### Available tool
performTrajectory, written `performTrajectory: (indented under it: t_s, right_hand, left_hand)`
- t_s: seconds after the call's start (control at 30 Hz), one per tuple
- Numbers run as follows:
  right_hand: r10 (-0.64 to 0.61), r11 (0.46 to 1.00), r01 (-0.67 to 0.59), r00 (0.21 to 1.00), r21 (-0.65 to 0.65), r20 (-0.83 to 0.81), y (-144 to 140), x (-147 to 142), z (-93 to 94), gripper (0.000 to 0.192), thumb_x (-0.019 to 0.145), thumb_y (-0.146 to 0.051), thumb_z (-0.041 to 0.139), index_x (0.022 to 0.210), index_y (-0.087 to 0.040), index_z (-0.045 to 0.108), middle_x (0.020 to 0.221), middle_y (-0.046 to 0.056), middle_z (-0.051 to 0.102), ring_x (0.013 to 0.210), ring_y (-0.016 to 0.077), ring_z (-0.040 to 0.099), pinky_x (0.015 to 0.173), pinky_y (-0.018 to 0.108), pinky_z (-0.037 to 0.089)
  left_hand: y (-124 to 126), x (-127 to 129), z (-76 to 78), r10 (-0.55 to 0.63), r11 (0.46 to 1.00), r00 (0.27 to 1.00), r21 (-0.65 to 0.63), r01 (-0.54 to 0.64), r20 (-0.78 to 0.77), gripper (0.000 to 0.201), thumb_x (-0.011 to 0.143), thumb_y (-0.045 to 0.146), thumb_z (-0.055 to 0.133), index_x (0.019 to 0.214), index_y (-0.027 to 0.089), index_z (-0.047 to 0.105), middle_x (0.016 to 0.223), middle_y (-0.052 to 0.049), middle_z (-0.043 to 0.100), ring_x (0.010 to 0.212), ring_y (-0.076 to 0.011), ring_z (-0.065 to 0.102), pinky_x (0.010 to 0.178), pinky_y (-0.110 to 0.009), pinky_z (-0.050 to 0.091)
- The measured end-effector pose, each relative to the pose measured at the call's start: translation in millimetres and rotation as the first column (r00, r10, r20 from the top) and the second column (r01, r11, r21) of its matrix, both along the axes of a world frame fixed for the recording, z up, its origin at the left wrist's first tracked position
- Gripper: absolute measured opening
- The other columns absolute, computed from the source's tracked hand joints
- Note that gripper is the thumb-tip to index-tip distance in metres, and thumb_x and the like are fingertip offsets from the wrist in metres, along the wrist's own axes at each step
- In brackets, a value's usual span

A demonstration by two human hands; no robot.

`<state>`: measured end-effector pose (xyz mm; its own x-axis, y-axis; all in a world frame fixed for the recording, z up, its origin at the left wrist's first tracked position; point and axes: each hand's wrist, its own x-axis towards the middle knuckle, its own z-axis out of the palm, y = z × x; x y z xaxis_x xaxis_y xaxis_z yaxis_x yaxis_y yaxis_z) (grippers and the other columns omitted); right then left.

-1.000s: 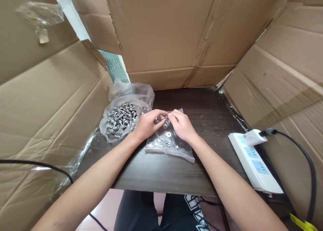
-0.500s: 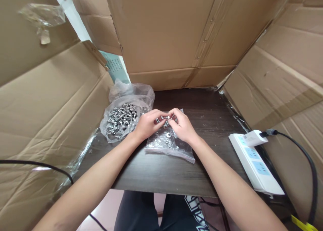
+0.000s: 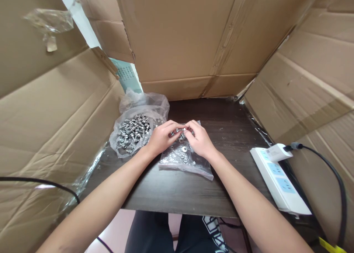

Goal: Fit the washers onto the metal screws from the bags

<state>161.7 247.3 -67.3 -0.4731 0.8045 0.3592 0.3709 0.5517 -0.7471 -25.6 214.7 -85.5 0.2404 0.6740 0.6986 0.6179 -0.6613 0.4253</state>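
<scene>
My left hand (image 3: 163,135) and my right hand (image 3: 198,138) meet over a clear zip bag (image 3: 177,166). Between their fingertips is a small metal bolt (image 3: 180,130), its head end in the left fingers. The right thumb and finger pinch its other end, where a small ring-like part, perhaps a nut or washer, partly shows. Loose washers (image 3: 184,149) and other small metal parts lie on the zip bag below my hands. To the left, an open plastic bag (image 3: 116,138) holds many bolts (image 3: 135,129), close beside my left hand.
Cardboard walls (image 3: 188,39) enclose the dark wooden table (image 3: 177,194) at the back and sides. On the right lies a white power strip (image 3: 279,183) with a plugged-in adapter (image 3: 276,152) and black cable (image 3: 332,162). Another black cable (image 3: 41,180) crosses at left.
Both hands stay in nearly the same place over the zip bag. The right fingers have shifted slightly around the bolt's end; the view has tilted a little.
</scene>
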Motion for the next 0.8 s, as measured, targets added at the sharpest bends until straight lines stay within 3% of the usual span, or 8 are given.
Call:
performTrajectory:
  t_s: [0.1,0.23,0.43,0.5,0.57,0.67,0.77,0.8]
  right_hand:
    - [0.003,1.0,-0.003,1.0,-0.023,-0.02,-0.4,0.7,0.2,0.007,0.085,-0.018,0.051,0.09,-0.023,0.055,0.093,0.003,0.057,0.082,0.0199,0.056,0.076,0.033,0.042]
    - [-0.003,1.0,0.002,0.999,-0.023,-0.035,0.1,1.0,1.0,0.009,0.091,-0.022,0.048,0.085,-0.023,0.055,0.091,0.003,0.058,0.085,0.0206,0.056,0.08,0.034,0.042]
    - [-0.009,1.0,0.009,1.0,-0.012,-0.011,-0.6,-0.6,0.9,0.033,0.101,-0.035,0.04,0.071,-0.023,0.048,0.084,0.004,0.053,0.081,0.0202,0.055,0.078,0.034,0.042]
    - [0.004,1.0,-0.004,1.0,-0.007,-0.024,-1.2,-0.8,0.4,0.025,0.098,-0.032,0.043,0.076,-0.023,0.05,0.086,0.004,0.053,0.082,0.0203,0.055,0.078,0.034,0.043]
    - [0.005,1.0,-0.006,0.999,-0.014,-0.038,-1.6,-0.6,0.4,0.005,0.09,-0.024,0.05,0.087,-0.023,0.053,0.092,0.004,0.056,0.084,0.0204,0.055,0.078,0.034,0.044]
    - [0.002,0.999,-0.005,0.998,-0.041,-0.055,-1.6,-0.1,1.7,0.014,0.083,-0.017,0.051,0.095,-0.023,0.054,0.1,0.004,0.058,0.086,0.0206,0.057,0.08,0.034,0.045]
    - [-0.003,1.0,0.002,0.998,-0.017,-0.065,-0.9,0.0,3.0,0.008,0.091,-0.022,0.047,0.087,-0.023,0.054,0.095,0.004,0.058,0.085,0.0206,0.056,0.081,0.034,0.044]
    - [-0.006,1.0,0.006,0.998,-0.002,-0.055,-0.6,0.0,3.0,0.015,0.094,-0.025,0.045,0.082,-0.023,0.053,0.09,0.004,0.057,0.084,0.0205,0.056,0.08,0.034,0.044]
  left_hand:
    - [-1.1,0.5,1.5,-0.008,1.0,1.0,-0.02,0.008,0.005,0.018,0.097,0.017,0.066,0.113,0.019,0.074,0.101,-0.005,0.073,0.082,-0.0115,0.068,0.069,-0.02,0.055]
    - [0.0,-0.2,0.2,-0.015,1.0,1.0,0.006,0.015,-0.004,0.019,0.098,0.019,0.065,0.114,0.021,0.075,0.1,-0.005,0.072,0.075,-0.0101,0.066,0.068,-0.021,0.055]
    - [2.0,-1.2,-2.0,0.017,0.998,1.0,0.062,-0.017,0.006,0.021,0.098,0.019,0.065,0.117,0.021,0.075,0.103,-0.006,0.073,0.083,-0.0117,0.069,0.069,-0.02,0.056]
    - [1.5,-1.1,-1.0,0.021,0.999,1.0,0.047,-0.022,0.017,0.02,0.098,0.019,0.065,0.116,0.021,0.075,0.103,-0.005,0.074,0.084,-0.0118,0.069,0.069,-0.02,0.056]
    - [0.4,-0.6,0.5,0.016,1.0,1.0,0.023,-0.016,0.024,0.02,0.098,0.019,0.066,0.116,0.02,0.074,0.103,-0.006,0.075,0.086,-0.0127,0.07,0.071,-0.021,0.056]
    - [-1.0,0.3,2.5,0.003,1.0,1.0,0.006,-0.004,0.021,0.018,0.099,0.02,0.064,0.115,0.019,0.074,0.104,-0.006,0.076,0.09,-0.0143,0.072,0.074,-0.023,0.058]
    - [-1.6,1.2,3.4,-0.004,1.0,1.0,0.009,0.004,0.007,0.017,0.099,0.02,0.063,0.112,0.019,0.074,0.104,-0.006,0.077,0.09,-0.0146,0.073,0.076,-0.024,0.058]
    - [-1.6,1.3,3.4,-0.005,1.0,1.0,0.009,0.005,0.003,0.016,0.099,0.02,0.063,0.112,0.019,0.074,0.103,-0.006,0.077,0.091,-0.0147,0.073,0.076,-0.024,0.058]
